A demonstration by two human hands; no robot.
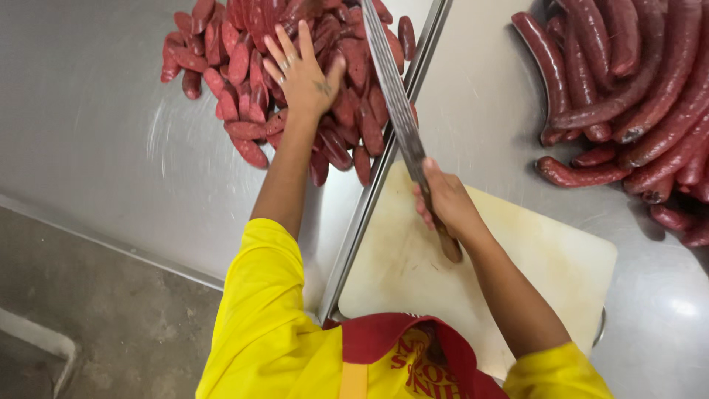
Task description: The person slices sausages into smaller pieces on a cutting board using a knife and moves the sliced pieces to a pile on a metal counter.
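My left hand [303, 70] lies flat, fingers spread, on a heap of slanted red sausage slices [244, 66] on the left steel table. A ring shows on one finger. My right hand [447, 203] grips the wooden handle of a long knife [395, 96]. The blade points away from me along the gap between the two tables. Under this hand lies a pale, stained cutting board [546, 258] with nothing on it. Whole dark red sausages [635, 81] are piled at the far right.
Two steel tables [96, 140] meet at a raised seam [377, 177] running up the middle. A grey concrete floor [88, 310] shows at lower left. My yellow sleeves and red apron fill the bottom edge.
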